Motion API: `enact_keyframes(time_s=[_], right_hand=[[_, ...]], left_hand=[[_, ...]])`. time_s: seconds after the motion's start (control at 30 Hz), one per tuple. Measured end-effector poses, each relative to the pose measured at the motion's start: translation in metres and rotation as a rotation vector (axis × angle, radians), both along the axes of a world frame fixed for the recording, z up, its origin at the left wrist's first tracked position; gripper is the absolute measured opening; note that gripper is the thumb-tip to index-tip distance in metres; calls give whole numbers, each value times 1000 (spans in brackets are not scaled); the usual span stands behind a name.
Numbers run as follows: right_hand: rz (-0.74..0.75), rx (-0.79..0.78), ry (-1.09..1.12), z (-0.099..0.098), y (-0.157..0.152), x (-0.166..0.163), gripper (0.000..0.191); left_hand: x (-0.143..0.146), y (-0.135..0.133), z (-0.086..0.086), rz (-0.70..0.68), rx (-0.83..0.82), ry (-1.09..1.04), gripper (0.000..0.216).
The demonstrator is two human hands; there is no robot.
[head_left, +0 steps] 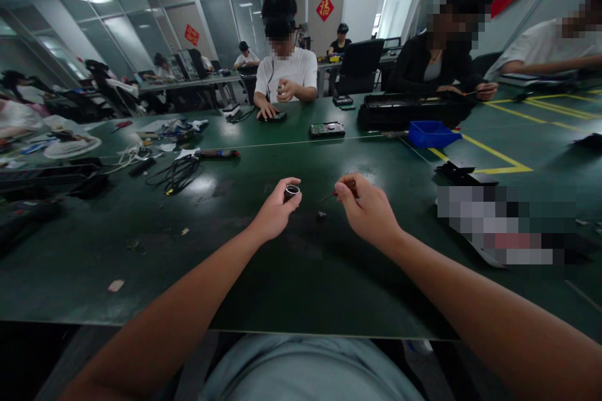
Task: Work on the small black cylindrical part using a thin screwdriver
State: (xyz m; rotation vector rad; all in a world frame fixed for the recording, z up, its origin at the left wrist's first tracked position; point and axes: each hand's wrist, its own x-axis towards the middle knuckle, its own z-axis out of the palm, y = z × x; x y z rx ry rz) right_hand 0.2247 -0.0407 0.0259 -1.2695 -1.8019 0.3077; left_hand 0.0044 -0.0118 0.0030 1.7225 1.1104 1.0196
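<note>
My left hand [277,210] is closed round a small dark cylinder with a bright metal rim [292,190], its round end facing up. To the right, my right hand [369,208] pinches a thin screwdriver [335,193] with a reddish handle, its shaft pointing left toward the cylinder but apart from it. A tiny dark metal piece [321,216] lies on the green table [282,288] between my hands. What the cylinder belongs to cannot be made out.
Across the table a person in white [285,75] handles a dark device. A circuit board [327,130], a blue bin [431,134] and a long black housing [414,111] lie ahead. Cables [176,172] and a pen-like tool [219,153] are at left; a blurred-out item sits right.
</note>
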Motion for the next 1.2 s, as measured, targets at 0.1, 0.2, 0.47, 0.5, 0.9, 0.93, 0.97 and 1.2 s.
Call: enact_keyframes(time_s=[0.1,0.2,0.47,0.5,0.9,0.93,0.97,1.2], right_hand=[[3,-3,19,1,-1,0,25],[-9,21,47,1,-2,0,23],[-57,83,87,2,-2,1,18],[-58,89,92,2,-1,1,17],[-27,101,103,3,-3,2,17],[-27,100,106,3,-3,2,18],[-26,98,108,3,-3,2,18],[-28,92,97,3,-3,1,17]], left_hand=[[2,-1,12,-10,-86,50,38],[7,-4,25,-155,-179,175,39],[34,-7,34,-308,-20,680,26],[37,-6,32,-261,28,740,25],[50,3,12,-120,181,988,33],[48,3,13,-128,178,982,33],[47,4,13,-137,174,973,32],[43,5,11,-155,174,920,38]])
